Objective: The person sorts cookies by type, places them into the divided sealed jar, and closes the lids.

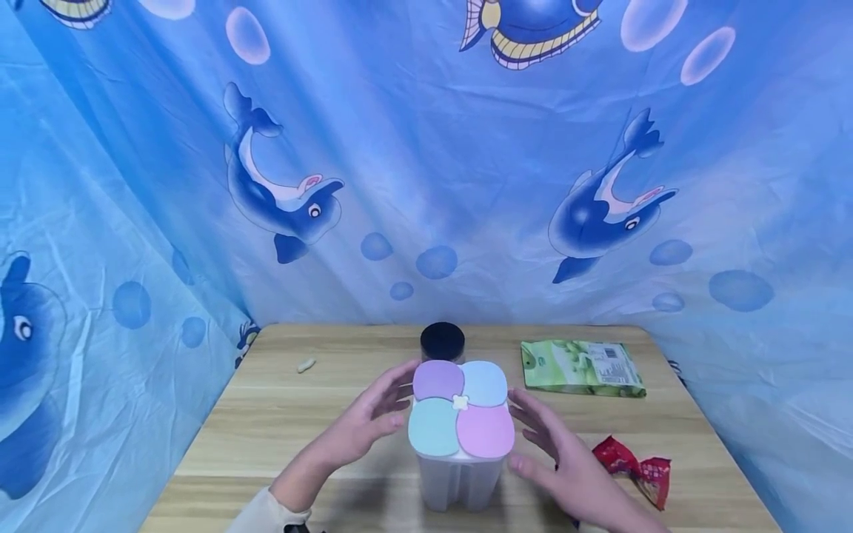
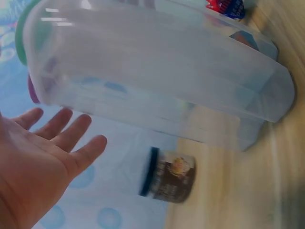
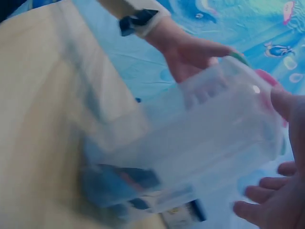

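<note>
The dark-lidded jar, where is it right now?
In the head view the dark-lidded jar stands at the back middle of the wooden table, right behind the clear container with four pastel lids, left of the green packet.

The box [image 1: 460, 474] is made of see-through plastic, a bit cloudy, with smooth shiny walls that catch the light. Its lid [image 1: 461, 408] is smooth matt plastic in four soft colours. The counter [image 1: 280, 414] is pale wood with fine lines running along it, and it looks smooth and not shiny. The jar [image 2: 167, 177] behind has a dark plastic cap and a paper-like label. The green packet [image 1: 582, 367] looks like thin glossy plastic. The red wrapper [image 1: 633, 468] is crinkly and shiny. The blue backdrop [image 1: 426, 185] is soft cloth with folds and printed dolphins.
</note>
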Available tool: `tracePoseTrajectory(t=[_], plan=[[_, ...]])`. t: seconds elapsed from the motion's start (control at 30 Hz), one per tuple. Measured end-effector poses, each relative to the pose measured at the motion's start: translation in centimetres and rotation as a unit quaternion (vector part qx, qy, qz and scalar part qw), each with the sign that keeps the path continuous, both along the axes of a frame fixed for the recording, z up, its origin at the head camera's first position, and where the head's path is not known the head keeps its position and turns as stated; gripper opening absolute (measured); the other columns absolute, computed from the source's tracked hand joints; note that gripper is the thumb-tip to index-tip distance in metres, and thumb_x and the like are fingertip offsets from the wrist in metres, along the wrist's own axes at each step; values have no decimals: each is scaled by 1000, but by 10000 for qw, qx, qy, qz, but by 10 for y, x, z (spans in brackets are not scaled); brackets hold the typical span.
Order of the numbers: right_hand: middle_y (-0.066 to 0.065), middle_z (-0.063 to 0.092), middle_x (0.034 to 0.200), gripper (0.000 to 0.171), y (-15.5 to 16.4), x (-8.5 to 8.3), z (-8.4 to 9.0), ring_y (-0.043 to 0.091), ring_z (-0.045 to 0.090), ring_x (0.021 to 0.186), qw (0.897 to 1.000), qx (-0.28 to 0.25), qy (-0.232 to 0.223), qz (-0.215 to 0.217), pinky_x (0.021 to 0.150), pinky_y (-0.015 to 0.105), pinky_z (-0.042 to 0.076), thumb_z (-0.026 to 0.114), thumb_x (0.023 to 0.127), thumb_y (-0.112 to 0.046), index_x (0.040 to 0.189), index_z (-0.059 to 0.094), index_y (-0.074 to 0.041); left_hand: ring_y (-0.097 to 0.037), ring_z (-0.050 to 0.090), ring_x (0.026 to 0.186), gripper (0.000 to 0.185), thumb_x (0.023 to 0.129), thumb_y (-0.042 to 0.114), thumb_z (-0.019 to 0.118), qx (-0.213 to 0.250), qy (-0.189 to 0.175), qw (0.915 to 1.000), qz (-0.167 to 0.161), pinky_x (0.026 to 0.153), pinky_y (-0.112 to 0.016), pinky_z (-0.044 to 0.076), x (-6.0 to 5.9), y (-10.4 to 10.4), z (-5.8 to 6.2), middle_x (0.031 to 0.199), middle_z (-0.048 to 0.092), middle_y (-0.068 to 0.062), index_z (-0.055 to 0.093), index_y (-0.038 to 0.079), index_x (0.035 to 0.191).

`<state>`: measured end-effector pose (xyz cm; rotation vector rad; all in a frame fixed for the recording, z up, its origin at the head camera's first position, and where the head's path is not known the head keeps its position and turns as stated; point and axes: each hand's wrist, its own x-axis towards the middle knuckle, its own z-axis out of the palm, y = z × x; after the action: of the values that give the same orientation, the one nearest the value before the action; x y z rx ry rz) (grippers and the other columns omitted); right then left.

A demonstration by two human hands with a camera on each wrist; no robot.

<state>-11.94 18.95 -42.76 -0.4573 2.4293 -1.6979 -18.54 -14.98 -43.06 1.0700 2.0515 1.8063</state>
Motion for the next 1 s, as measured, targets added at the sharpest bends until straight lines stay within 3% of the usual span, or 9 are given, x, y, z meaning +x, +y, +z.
tracePoseTrajectory(t=[0.13,0.23,0.33,0.43,0.5,0.63,0.87,1.0], plan=[[2,41,163,73,-5,17,-17,29,39,150,9973,140,-531,-482,115,39,43,70,96,-43,158,35,-28,-8,48,140,53,111,22,34,278,-336,9990,1,115,-26,41,-9,-2,-12,158,37,-31,31,-5,157],[8,43,161,75,-5,28,-31,36,38,149,9935,-122,-1062,-381,115,43,43,68,96,-46,159,35,-21,-2,52,135,58,113,28,24,349,-619,9975,21,114,-25,42,-16,-3,-19,152,44,-32,36,-15,149],[19,40,160,73,-6,40,-49,43,37,148,9895,-513,-1352,-33,113,35,46,64,100,-39,159,33,-8,-2,55,131,66,113,34,17,268,-859,9959,80,112,-26,43,-21,-4,-27,147,54,-24,41,-18,145],[29,36,160,72,-8,48,-62,32,45,145,9825,-1030,-1536,227,106,20,47,63,102,-30,158,31,2,-5,59,126,71,112,38,13,184,-1108,9935,178,109,-28,45,-23,-3,-35,144,57,-23,43,-19,143],[33,35,158,70,-9,53,-67,16,53,139,9788,-1343,-1522,273,103,14,46,64,102,-24,157,31,5,-6,60,124,74,112,39,11,103,-1240,9919,261,108,-30,45,-23,-2,-40,144,56,-28,44,-19,142],[36,35,156,68,-10,59,-67,-7,55,128,9744,-1792,-1272,470,106,17,46,64,100,-10,156,30,8,-9,60,124,76,111,41,9,-48,-1409,9894,357,109,-36,45,-22,0,-45,144,52,-34,45,-18,142],[34,41,153,64,-10,61,-64,-6,55,128,9790,-1727,-1015,372,106,19,46,62,101,-9,155,31,7,-8,59,126,74,111,39,9,32,-1498,9883,301,107,-33,47,-18,1,-47,147,51,-31,42,-17,145],[39,35,154,62,-8,59,-65,-6,54,129,9794,-1751,-937,357,106,18,46,57,103,-7,155,27,11,-6,59,127,72,112,38,9,233,-1501,9883,105,107,-30,47,-14,-2,-50,146,58,-16,39,-18,146]])
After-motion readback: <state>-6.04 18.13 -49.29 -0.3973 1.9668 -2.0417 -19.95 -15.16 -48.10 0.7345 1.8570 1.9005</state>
